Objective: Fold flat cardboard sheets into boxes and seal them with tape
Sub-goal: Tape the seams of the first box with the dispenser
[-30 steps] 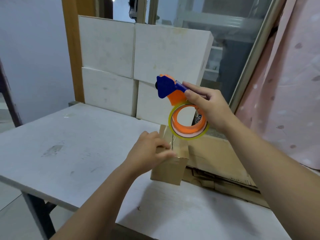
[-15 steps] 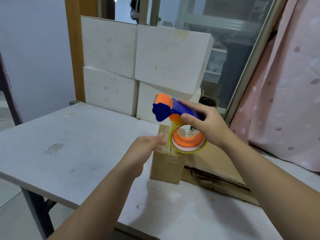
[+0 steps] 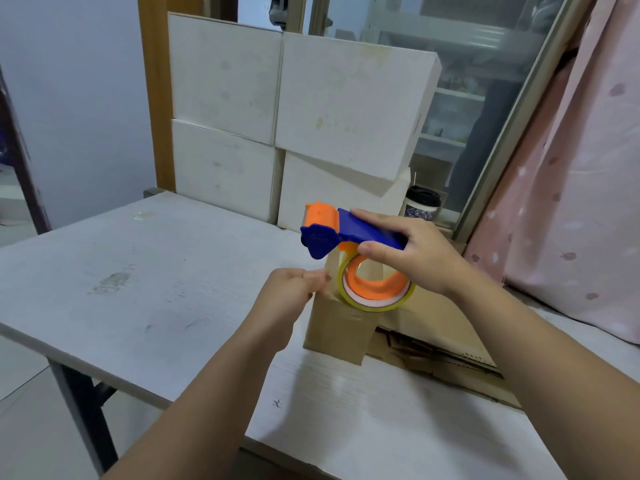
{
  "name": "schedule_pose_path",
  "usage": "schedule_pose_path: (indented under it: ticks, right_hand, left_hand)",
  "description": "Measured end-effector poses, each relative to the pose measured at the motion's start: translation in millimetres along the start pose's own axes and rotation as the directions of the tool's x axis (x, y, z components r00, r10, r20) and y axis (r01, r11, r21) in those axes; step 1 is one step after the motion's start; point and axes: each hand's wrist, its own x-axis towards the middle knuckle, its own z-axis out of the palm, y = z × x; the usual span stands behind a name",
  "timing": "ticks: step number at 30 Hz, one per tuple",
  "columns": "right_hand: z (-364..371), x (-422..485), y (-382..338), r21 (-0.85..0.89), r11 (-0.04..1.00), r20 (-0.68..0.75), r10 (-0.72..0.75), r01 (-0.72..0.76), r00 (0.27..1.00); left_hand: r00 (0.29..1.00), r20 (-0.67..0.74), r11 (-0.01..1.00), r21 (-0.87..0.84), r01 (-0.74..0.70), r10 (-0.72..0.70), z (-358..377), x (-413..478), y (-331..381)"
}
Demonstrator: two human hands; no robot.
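Observation:
A small brown cardboard box stands upright on the white table. My right hand grips the blue handle of an orange and blue tape dispenser just above the box's top. Its yellow-rimmed tape roll hangs in front of the box's upper part. My left hand is at the box's upper left edge with thumb and fingers pinched together. Whether clear tape lies between them is too faint to tell.
Flat brown cardboard sheets lie right of the box. Several white boxes are stacked along the table's back. A lidded cup stands by the window frame. A pink curtain hangs on the right.
My right hand has lowered the dispenser from above the box to its top and tipped the handle level. My left hand came off the box top and now pinches at its left edge.

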Motion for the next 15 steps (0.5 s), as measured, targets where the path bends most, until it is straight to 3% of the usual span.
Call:
schedule_pose_path:
  ticks: [3, 7, 12, 15]
  right_hand:
    - [3.7, 2.3, 2.6, 0.053, 0.998, -0.006, 0.017, -0.017, 1.0]
    - [6.5, -3.0, 7.7, 0.131, 0.991, -0.07, 0.036, -0.026, 0.997]
    - [3.1, -6.9, -5.2, 0.069, 0.997, -0.082, 0.033, -0.027, 0.996]
    - [2.3, -4.0, -15.8, -0.004, 0.999, -0.094, 0.039, -0.04, 0.995]
  left_hand:
    - [0.999, -0.051, 0.995, -0.101, 0.007, -0.013, -1.3, -0.8, -4.1]
    - [0.982, -0.167, 0.99, 0.126, -0.069, 0.09, 2.6, 2.7, -7.1]
    - [0.951, -0.164, 0.914, 0.359, -0.189, 0.261, 3.5, 0.3, -4.6]
    - [0.954, -0.13, 0.861, 0.477, -0.177, 0.269, 6.0, -0.2, -6.3]
